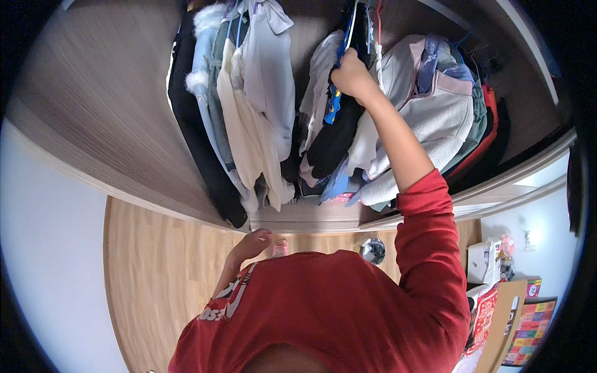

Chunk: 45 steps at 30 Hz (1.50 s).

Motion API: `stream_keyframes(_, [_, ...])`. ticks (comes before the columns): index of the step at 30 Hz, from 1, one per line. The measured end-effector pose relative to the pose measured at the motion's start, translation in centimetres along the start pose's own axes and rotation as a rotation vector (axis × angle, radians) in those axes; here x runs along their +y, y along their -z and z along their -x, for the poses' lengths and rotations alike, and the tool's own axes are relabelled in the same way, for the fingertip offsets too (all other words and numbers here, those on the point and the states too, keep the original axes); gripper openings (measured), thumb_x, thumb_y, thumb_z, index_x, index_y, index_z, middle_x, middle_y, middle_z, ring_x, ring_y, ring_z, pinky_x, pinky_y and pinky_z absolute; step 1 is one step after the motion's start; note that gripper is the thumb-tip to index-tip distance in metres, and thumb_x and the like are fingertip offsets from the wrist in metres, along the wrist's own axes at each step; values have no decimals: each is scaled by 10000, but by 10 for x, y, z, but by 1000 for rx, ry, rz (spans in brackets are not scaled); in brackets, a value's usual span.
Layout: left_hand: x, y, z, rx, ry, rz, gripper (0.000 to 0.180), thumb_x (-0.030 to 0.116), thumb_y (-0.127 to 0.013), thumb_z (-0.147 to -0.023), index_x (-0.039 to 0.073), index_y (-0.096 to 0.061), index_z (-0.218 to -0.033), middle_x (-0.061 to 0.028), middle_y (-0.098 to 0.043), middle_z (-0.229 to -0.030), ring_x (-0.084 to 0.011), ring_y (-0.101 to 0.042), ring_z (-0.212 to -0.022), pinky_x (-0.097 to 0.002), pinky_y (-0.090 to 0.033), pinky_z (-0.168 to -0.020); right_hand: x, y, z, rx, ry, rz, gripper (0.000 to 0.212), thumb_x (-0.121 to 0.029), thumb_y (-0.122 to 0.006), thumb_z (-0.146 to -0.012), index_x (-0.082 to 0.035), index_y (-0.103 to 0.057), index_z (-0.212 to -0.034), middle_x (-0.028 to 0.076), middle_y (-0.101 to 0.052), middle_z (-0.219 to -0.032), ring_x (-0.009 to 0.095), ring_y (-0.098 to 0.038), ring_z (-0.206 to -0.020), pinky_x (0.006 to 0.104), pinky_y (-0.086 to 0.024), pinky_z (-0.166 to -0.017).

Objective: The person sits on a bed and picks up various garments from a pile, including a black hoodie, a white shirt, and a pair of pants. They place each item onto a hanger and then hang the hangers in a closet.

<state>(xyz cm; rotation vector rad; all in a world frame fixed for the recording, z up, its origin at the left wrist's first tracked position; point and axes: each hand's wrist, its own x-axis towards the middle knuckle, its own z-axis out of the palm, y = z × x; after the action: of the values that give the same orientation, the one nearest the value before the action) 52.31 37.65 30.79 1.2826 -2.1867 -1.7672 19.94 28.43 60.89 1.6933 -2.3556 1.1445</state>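
My right hand (353, 76) is raised into the wardrobe and closed round a blue garment (334, 104) with small yellow marks, near its light-coloured hanger (352, 26). Black clothing (336, 144) hangs right behind and below it. White clothing (318, 81) is on the left of this hand, and a pale fleece jacket (429, 118) hangs to the right, partly behind my forearm. Low by my body, my left hand (250, 244) is in front of the wardrobe's bottom edge. Its fingers are loosely extended and nothing shows in them.
Several garments, among them a cream top (239, 124) and a light grey shirt (267, 74), hang on the left. The wardrobe's front ledge (305, 219) curves across the middle. On the wood floor (149, 267) lies a round shiny object (373, 250). A white bin (482, 262) stands at the right.
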Motion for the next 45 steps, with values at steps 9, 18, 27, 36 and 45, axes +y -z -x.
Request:
stream_keyframes(9, [51, -4, -16, -255, -71, -247, 514, 361, -571, -762, -16, -480, -1100, -178, -563, -1027, -243, -548, -954, -312, -432, -803, -76, -39, 1, -368, 277, -316, 480, -182, -494, -789, 54, -354, -1182, 250, -498, -1081, 320, -505, -1003, 358, -403, -850])
stream_keyframes(18, [53, -8, -38, -174, -346, -222, 374, 256, -547, -787, -4, -508, -1054, -170, -590, -960, -244, -583, -871, -330, -458, -743, 44, 32, -19, 181, 73, 288, 549, -111, -607, -653, 131, -362, -1080, 309, -548, -888, 420, -530, -893, 416, -438, -795])
stream_keyframes(27, [88, 15, -50, -189, -332, -48, 345, 181, -556, -821, 9, -475, -1109, -103, -569, -1019, -163, -535, -933, -283, -419, -823, 83, 16, -15, 156, 190, 37, 563, -35, -534, -650, -148, -430, -1191, 225, -572, -955, 370, -547, -912, 401, -445, -794])
stream_keyframes(36, [146, 26, -67, -145, -431, -183, 267, 178, -541, -830, 17, -519, -1041, -77, -587, -948, -150, -554, -870, -284, -444, -772, -50, -65, -7, 8, 291, -467, 379, -198, -543, -779, -2, -498, -1100, 210, -588, -885, 270, -577, -809, 368, -448, -714])
stream_keyframes(45, [175, 37, -80, -65, -483, -194, 209, 137, -533, -827, 14, -546, -996, -81, -595, -920, -168, -571, -852, -274, -456, -754, -7, -30, -10, -47, 133, -291, 581, -449, -597, -732, 26, -502, -1054, 168, -598, -870, 252, -586, -807, 308, -453, -714])
